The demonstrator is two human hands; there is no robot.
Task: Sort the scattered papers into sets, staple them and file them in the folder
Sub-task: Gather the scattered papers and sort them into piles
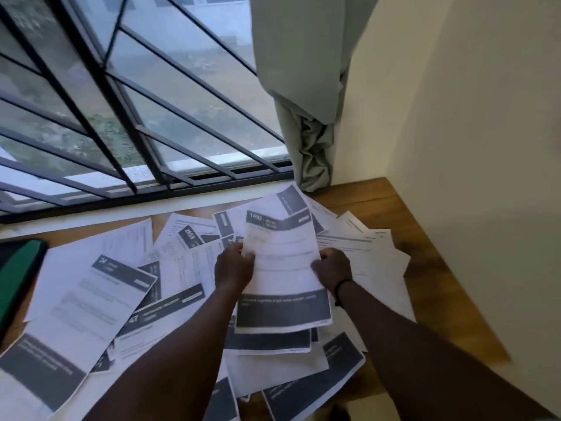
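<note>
Both hands hold 1 printed sheet headed 1492 above the scattered papers covering the wooden table: the left hand pinches its left edge and the right hand, with a black band on its wrist, grips its right edge. A dark green folder lies at the table's left end, under a barred window with a grey curtain beside it.

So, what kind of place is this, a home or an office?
Probably a room in a home: a wooden table in a corner under a barred window with a tied-back curtain. I cannot be sure.
</note>
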